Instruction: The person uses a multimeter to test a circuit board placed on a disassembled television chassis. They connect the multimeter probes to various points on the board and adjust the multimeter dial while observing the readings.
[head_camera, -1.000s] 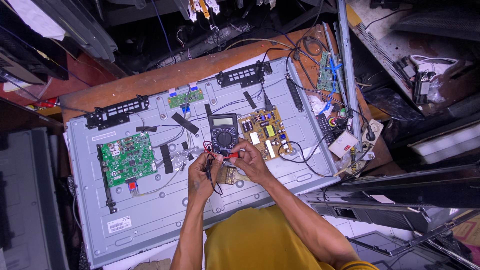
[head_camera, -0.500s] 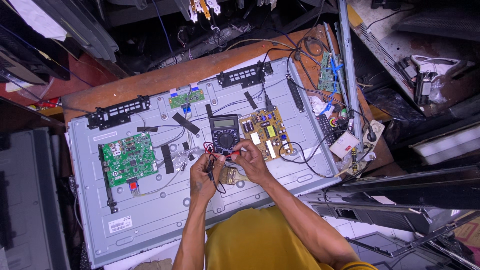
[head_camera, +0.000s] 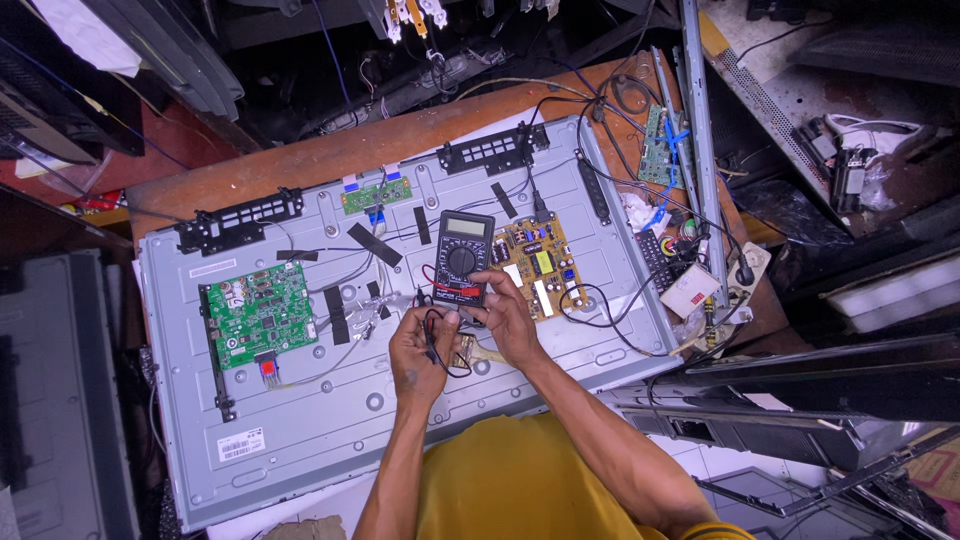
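A dark handheld multimeter (head_camera: 463, 255) lies on the grey metal back of a flat television panel (head_camera: 330, 420). My left hand (head_camera: 422, 352) is closed around the black probe lead just below the meter. My right hand (head_camera: 503, 318) touches the meter's lower right edge, fingers pinching near the red lead. Left of my hands is a green circuit board (head_camera: 262, 311). To the right of the meter is a yellow-brown power board (head_camera: 540, 262).
A small green board (head_camera: 375, 195) and black brackets (head_camera: 240, 220) line the panel's far edge. A loose green board (head_camera: 659, 145), cables, a remote (head_camera: 655, 258) and a white plug box (head_camera: 689, 291) crowd the right end of the wooden bench. Dark equipment surrounds the bench.
The hands have stayed at the meter; fingers shifted only slightly on the leads.
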